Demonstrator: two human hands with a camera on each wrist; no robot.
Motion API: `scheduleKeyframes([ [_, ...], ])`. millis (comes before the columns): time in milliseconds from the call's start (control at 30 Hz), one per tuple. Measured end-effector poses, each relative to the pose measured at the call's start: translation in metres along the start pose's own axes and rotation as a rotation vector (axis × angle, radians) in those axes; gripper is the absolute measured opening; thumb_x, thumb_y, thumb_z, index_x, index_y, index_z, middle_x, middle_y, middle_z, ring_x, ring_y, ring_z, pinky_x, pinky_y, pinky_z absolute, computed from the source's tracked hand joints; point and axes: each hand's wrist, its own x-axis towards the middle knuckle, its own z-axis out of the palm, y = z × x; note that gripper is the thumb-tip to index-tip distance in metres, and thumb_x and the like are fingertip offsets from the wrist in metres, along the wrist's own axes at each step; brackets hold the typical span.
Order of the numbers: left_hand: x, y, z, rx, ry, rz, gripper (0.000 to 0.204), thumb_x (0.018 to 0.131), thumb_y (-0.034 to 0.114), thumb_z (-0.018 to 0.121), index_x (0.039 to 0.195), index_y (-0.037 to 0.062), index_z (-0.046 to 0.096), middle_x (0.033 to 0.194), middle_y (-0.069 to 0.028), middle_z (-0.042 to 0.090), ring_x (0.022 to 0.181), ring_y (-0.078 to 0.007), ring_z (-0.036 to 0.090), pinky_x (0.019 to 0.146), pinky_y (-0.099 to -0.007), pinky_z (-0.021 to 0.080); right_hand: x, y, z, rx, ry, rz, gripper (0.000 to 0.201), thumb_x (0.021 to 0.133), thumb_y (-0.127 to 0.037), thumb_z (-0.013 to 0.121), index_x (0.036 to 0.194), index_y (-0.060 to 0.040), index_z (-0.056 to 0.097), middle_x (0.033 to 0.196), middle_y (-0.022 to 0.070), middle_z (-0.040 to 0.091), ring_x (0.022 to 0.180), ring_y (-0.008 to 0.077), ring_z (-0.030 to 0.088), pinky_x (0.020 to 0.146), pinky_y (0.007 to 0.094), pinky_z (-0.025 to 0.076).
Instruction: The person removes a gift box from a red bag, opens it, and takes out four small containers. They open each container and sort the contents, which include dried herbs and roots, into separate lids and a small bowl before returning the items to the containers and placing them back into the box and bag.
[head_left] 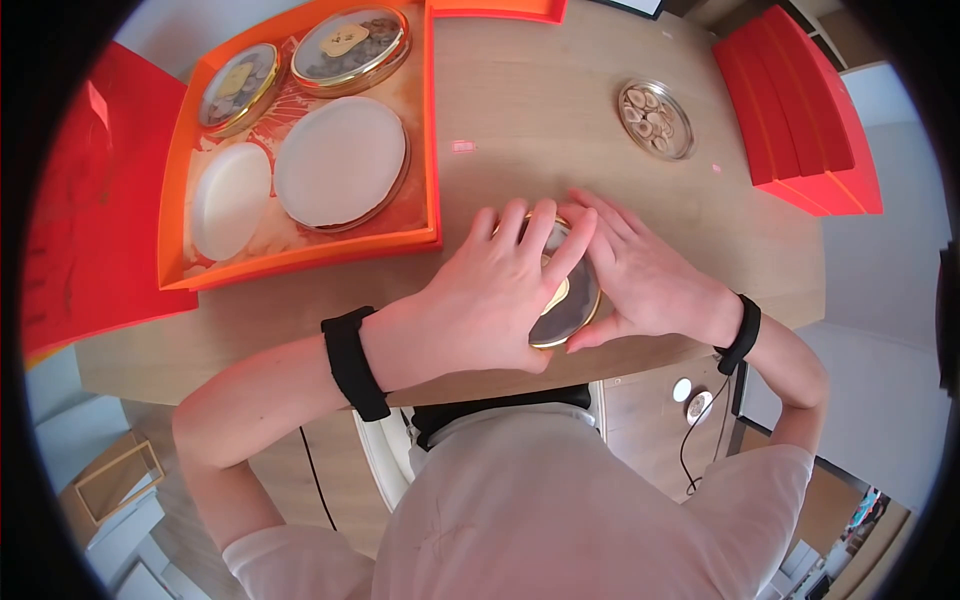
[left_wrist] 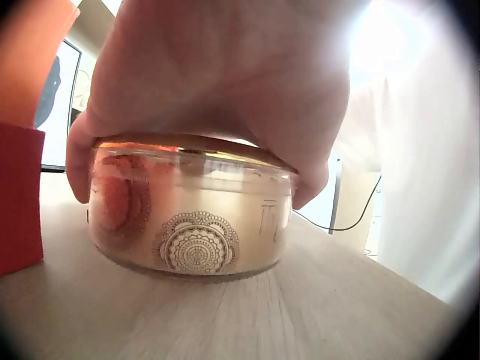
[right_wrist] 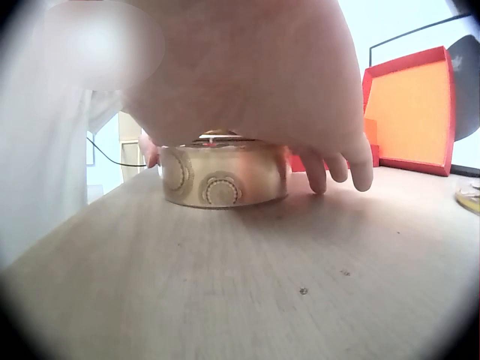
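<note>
A round clear jar (left_wrist: 199, 236) with a gold-rimmed lid (head_left: 577, 308) and a cream label stands on the wooden table near its front edge. Mandala-like prints show on the jar's side in both wrist views. From above, my left hand (head_left: 465, 300) grips the lid's rim, fingers spread over the far side and thumb at the near side. On the right, my right hand (head_left: 655, 275) holds round the jar, thumb at the near edge. Some fingertips (right_wrist: 363, 176) of the right hand hang beside the jar, close to the tabletop. Both hands partly hide the lid.
Left on the table, an orange-red box (head_left: 432, 150) holds two gold-rimmed jars (head_left: 350, 45) and two pale round recesses or discs (head_left: 340, 165). A clear dish of dried slices (head_left: 655, 118) lies at the back right, near red boxes (head_left: 800, 120). A red panel (head_left: 110, 220) is far left.
</note>
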Motion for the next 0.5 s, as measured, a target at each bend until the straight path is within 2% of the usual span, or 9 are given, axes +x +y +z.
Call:
scheduleKeyframes([
  [167, -0.001, -0.002, 0.002, -0.022, 0.119, 0.046, 0.127, 0.065, 0.047, 0.091, 0.156, -0.0089, 0.022, 0.144, -0.0341, 0.038, 0.135, -0.0479, 0.040, 0.111, -0.0541, 0.036, 0.001, -0.006, -0.011, 0.020, 0.002, 0.049, 0.122, 0.075, -0.064, 0.081, 0.155, 0.0083, 0.023, 0.158, 0.0296, 0.032, 0.150, 0.0465, 0.028, 0.122, 0.0540, 0.029],
  [267, -0.012, 0.005, -0.008, 0.092, 0.094, 0.034, 0.130, 0.064, 0.046, 0.093, 0.157, -0.0085, 0.020, 0.150, -0.0379, 0.033, 0.143, -0.0506, 0.034, 0.116, -0.0557, 0.034, 0.005, -0.021, -0.023, -0.031, -0.015, 0.032, 0.123, 0.076, -0.063, 0.081, 0.158, 0.0055, 0.021, 0.161, 0.0286, 0.028, 0.151, 0.0455, 0.026, 0.121, 0.0537, 0.029],
  [400, -0.046, 0.016, -0.040, 0.046, 0.082, -0.009, 0.125, 0.067, 0.037, 0.094, 0.158, -0.0078, 0.019, 0.152, -0.0343, 0.035, 0.144, -0.0468, 0.036, 0.118, -0.0508, 0.035, 0.011, -0.044, -0.022, -0.069, -0.028, -0.001, 0.120, 0.074, -0.060, 0.083, 0.159, 0.0006, 0.023, 0.162, 0.0268, 0.027, 0.151, 0.0450, 0.026, 0.120, 0.0540, 0.032],
  [433, -0.054, 0.019, -0.044, -0.003, 0.135, -0.026, 0.121, 0.069, 0.030, 0.093, 0.158, -0.0064, 0.020, 0.151, -0.0297, 0.038, 0.142, -0.0441, 0.039, 0.117, -0.0498, 0.037, 0.014, -0.048, -0.020, -0.075, -0.032, -0.013, 0.119, 0.074, -0.058, 0.084, 0.159, -0.0007, 0.024, 0.162, 0.0263, 0.026, 0.150, 0.0451, 0.027, 0.119, 0.0541, 0.032],
  [500, -0.066, 0.017, -0.047, -0.086, 0.161, -0.035, 0.114, 0.073, 0.028, 0.091, 0.158, -0.0057, 0.023, 0.151, -0.0281, 0.039, 0.140, -0.0427, 0.041, 0.115, -0.0493, 0.038, 0.023, -0.053, -0.012, -0.149, -0.046, -0.020, 0.115, 0.073, -0.053, 0.086, 0.158, -0.0027, 0.026, 0.161, 0.0256, 0.028, 0.149, 0.0459, 0.028, 0.118, 0.0547, 0.034],
])
